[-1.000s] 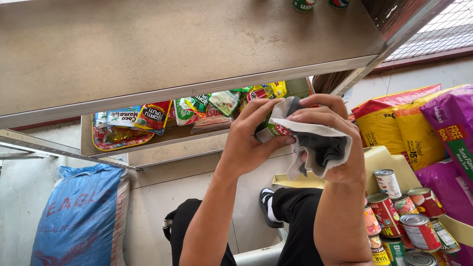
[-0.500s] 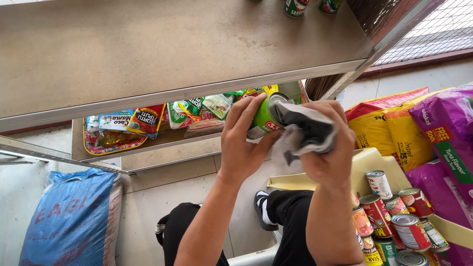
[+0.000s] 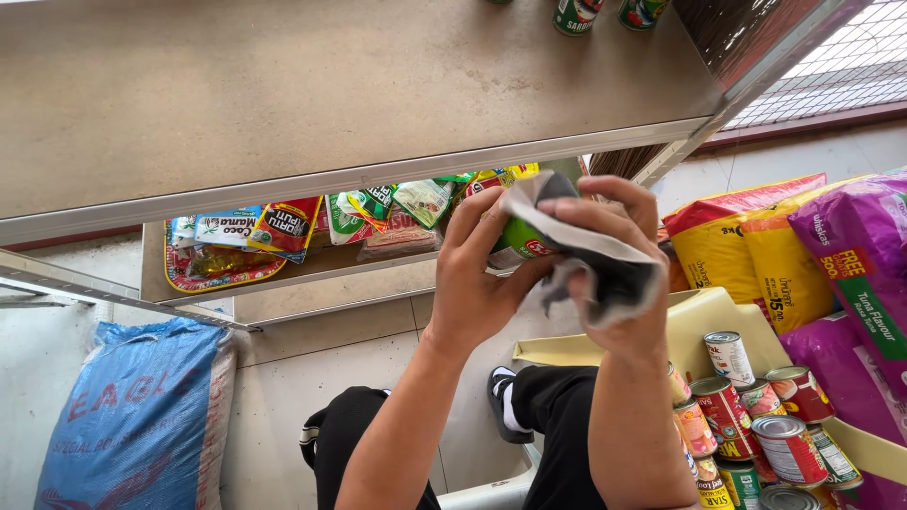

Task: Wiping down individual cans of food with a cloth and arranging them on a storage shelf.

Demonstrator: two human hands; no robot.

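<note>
At the centre of the frame, my left hand (image 3: 477, 274) is gripping a green can (image 3: 518, 241), fingers closed around its left side. Just right, my right hand (image 3: 619, 250) is pressing a grey cloth (image 3: 605, 269) over it, fingers clenched.

Two hands are showing at the centre of the frame, the left hand (image 3: 477, 274) and the right hand (image 3: 614, 255), sharing one green can (image 3: 518, 238) and one grey cloth (image 3: 605, 269). Two green cans (image 3: 605, 13) are standing at the top edge. About ten tins (image 3: 756, 425) are lying at the lower right. One blue sack (image 3: 142, 416) is sitting at the lower left, two yellow bags (image 3: 746, 250) and one purple bag (image 3: 855, 246) at the right.
</note>
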